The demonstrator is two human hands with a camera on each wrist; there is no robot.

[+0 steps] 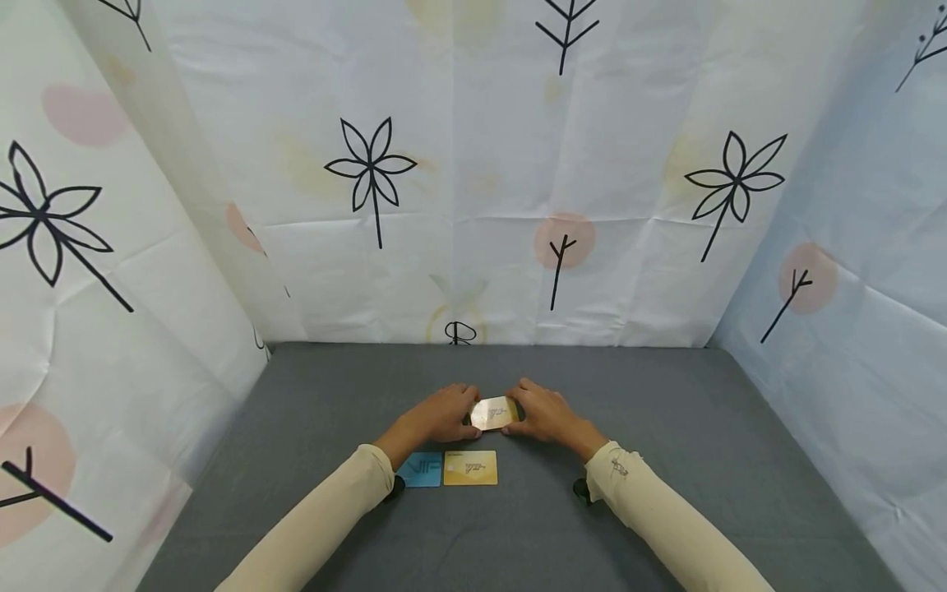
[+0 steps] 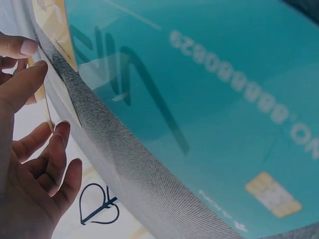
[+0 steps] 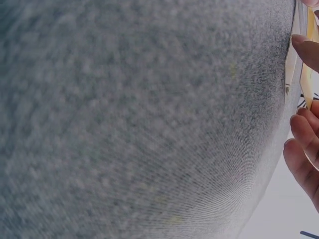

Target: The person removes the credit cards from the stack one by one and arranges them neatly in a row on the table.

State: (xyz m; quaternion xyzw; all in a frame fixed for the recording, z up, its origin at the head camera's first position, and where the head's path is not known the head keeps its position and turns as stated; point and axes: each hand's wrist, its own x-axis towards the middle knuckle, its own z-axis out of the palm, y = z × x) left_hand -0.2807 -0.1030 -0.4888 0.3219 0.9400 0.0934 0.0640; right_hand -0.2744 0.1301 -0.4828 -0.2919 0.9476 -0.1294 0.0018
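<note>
A pale gold card (image 1: 493, 413) (image 2: 48, 110) (image 3: 307, 87) is raised a little above the grey table between both hands. My left hand (image 1: 447, 413) pinches its left end with thumb and fingers, and my right hand (image 1: 546, 415) pinches the right end. Nearer my body, a blue card (image 1: 422, 469) (image 2: 199, 124) and a yellow card (image 1: 470, 468) (image 2: 57, 30) lie flat, side by side. The left forearm covers part of the blue one. Below the held card, the right wrist view catches a pale flat edge (image 3: 290, 69); its kind cannot be made out.
A grey cloth (image 1: 629, 526) covers the table. White patterned sheets (image 1: 473, 164) hang behind it and along both sides. Dark wrist straps (image 1: 581, 492) show at the sleeve cuffs.
</note>
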